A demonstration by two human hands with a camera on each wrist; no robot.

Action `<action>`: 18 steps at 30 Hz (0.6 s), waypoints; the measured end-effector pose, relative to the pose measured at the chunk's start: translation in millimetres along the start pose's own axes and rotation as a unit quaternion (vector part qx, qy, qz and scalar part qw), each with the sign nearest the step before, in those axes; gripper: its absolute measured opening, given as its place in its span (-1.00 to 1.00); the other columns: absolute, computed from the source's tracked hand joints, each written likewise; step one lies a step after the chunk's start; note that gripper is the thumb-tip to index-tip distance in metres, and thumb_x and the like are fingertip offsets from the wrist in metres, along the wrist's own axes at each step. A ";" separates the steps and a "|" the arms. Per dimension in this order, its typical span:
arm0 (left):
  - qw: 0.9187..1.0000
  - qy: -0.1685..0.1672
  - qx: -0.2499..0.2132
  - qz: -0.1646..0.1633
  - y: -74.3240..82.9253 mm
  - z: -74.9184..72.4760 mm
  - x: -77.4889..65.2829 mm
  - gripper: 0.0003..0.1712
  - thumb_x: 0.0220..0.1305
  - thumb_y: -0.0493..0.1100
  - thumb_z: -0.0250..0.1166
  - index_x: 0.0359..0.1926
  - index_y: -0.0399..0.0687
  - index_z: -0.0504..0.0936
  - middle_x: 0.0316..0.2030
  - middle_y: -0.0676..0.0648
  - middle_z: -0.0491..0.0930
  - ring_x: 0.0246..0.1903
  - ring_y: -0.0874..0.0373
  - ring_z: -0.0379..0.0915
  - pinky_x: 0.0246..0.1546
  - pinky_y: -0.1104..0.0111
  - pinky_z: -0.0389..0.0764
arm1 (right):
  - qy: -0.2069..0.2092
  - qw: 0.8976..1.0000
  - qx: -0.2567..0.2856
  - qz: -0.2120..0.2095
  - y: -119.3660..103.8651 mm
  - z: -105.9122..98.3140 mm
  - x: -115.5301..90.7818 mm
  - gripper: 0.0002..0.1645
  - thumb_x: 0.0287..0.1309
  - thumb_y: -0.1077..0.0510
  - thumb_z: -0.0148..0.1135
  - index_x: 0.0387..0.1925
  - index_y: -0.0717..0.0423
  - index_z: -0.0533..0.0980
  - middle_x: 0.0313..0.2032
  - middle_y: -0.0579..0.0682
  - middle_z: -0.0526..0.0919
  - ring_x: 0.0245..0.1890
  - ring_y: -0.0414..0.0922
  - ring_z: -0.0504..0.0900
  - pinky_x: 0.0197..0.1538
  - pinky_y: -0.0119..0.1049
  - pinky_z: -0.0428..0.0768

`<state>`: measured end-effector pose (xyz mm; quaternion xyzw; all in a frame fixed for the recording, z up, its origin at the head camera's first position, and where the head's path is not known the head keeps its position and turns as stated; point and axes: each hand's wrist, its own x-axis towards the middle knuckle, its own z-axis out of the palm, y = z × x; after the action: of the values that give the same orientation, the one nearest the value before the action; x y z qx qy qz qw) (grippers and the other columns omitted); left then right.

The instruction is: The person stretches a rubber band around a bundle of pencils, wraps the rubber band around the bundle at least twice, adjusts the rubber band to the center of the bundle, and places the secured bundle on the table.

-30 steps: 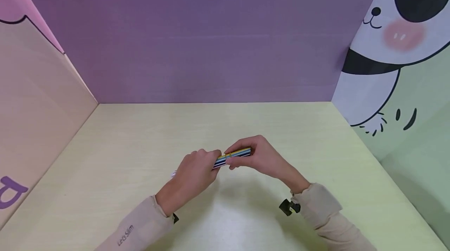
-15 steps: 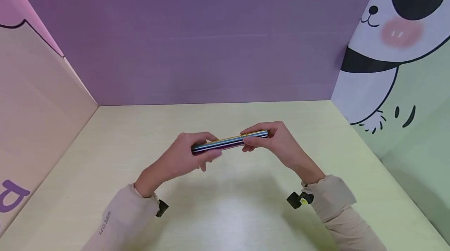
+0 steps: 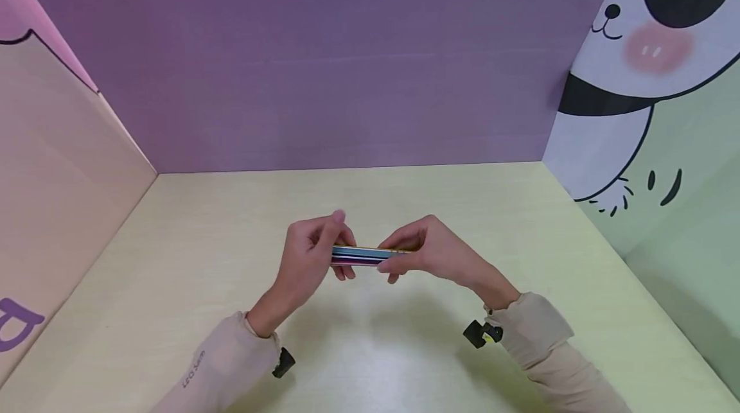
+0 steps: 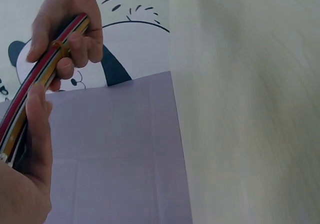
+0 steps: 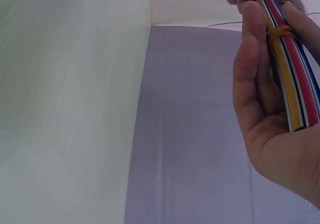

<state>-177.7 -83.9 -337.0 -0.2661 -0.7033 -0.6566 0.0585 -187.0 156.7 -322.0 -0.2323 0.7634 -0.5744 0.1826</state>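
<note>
A bundle of pencils (image 3: 361,257) with coloured stripes is held level above the table, one hand at each end. An orange-yellow rubber band (image 5: 280,32) circles it near the right end. My right hand (image 3: 448,259) pinches that end, thumb on the near side and fingers beyond. At the left end is my left hand (image 3: 303,262), its palm against the bundle and its thumb raised off it. The left fingers extend behind and below the pencils, and in the left wrist view a finger (image 4: 39,114) lies along them. The left tip of the bundle is hidden by the hand.
The pale wood table (image 3: 231,220) spreads under both hands. A purple panel (image 3: 347,60) closes it off at the back, a pinkish panel (image 3: 63,143) on the left, and a green panel with a panda drawing (image 3: 665,207) on the right.
Both hands moved up and apart with the bundle, then lower and closer together. The left hand uncovered more of the bundle, came back to its end, and lifted its thumb. The right hand kept its grip.
</note>
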 end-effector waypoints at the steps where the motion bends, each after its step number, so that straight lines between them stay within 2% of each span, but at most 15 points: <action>1: 1.000 0.003 -0.001 -0.008 0.0 2.4 -0.3 -0.48 0.58 -0.07 0.01 -0.43 -0.37 0.61 -0.61 -0.27 0.61 -0.75 -0.06 0.57 -0.70 0.14 0.62 | -0.007 1.000 -0.005 0.003 -1.0 0.3 -0.2 -0.70 0.07 0.11 0.51 -0.13 0.07 0.72 -0.32 0.10 0.77 -0.30 0.18 0.74 -0.05 -0.12 0.64; 4: 0.999 0.013 -0.012 -0.030 1.4 2.4 0.6 -0.46 0.56 -0.03 0.05 -0.47 -0.36 0.60 -0.61 -0.29 0.60 -0.76 -0.10 0.57 -0.69 0.11 0.63 | -0.012 1.000 -0.026 -0.002 -5.9 -4.3 -3.1 -0.68 0.11 0.04 0.48 -0.08 -0.01 0.71 -0.34 0.10 0.77 -0.28 0.16 0.73 -0.06 -0.10 0.64; 7: 0.999 0.030 -0.018 -0.036 2.5 -0.2 1.7 -0.44 0.55 -0.01 0.06 -0.47 -0.40 0.59 -0.61 -0.34 0.59 -0.75 -0.14 0.56 -0.68 0.09 0.63 | -0.001 0.999 -0.042 -0.010 -9.8 -13.4 -7.6 -0.69 0.17 -0.01 0.43 -0.05 -0.07 0.70 -0.32 0.08 0.77 -0.24 0.06 0.73 -0.06 -0.06 0.65; 10: 0.998 0.050 -0.025 -0.035 3.9 -2.9 3.2 -0.41 0.54 0.00 0.06 -0.48 -0.45 0.57 -0.62 -0.39 0.57 -0.75 -0.17 0.56 -0.69 0.07 0.62 | -0.004 0.998 -0.062 -0.018 -11.9 -23.2 -12.1 -0.73 0.23 0.00 0.38 -0.06 -0.05 0.69 -0.30 0.07 0.76 -0.22 0.04 0.72 -0.03 -0.07 0.64; 13: 0.997 0.065 -0.027 -0.036 4.8 -2.9 3.1 -0.40 0.54 0.00 0.07 -0.49 -0.46 0.56 -0.62 -0.41 0.56 -0.76 -0.18 0.56 -0.70 0.07 0.62 | -0.030 0.996 -0.077 -0.022 -11.4 -28.0 -13.6 -0.77 0.23 0.06 0.38 -0.10 0.00 0.70 -0.30 0.06 0.76 -0.21 0.03 0.70 0.00 -0.10 0.63; 18: 0.995 0.093 -0.012 -0.021 3.6 8.1 -1.1 -0.45 0.52 -0.04 0.11 -0.54 -0.38 0.56 -0.65 -0.33 0.56 -0.78 -0.12 0.56 -0.75 0.13 0.60 | -0.040 0.993 -0.106 -0.019 -8.9 -23.4 -12.0 -0.80 0.16 0.08 0.44 -0.18 0.01 0.72 -0.30 0.05 0.77 -0.25 -0.03 0.71 -0.10 -0.09 0.63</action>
<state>-173.0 -76.5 -335.3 -0.1899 -0.6925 -0.6877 0.1070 -188.5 179.9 -306.9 -0.2873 0.8078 -0.4837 0.1761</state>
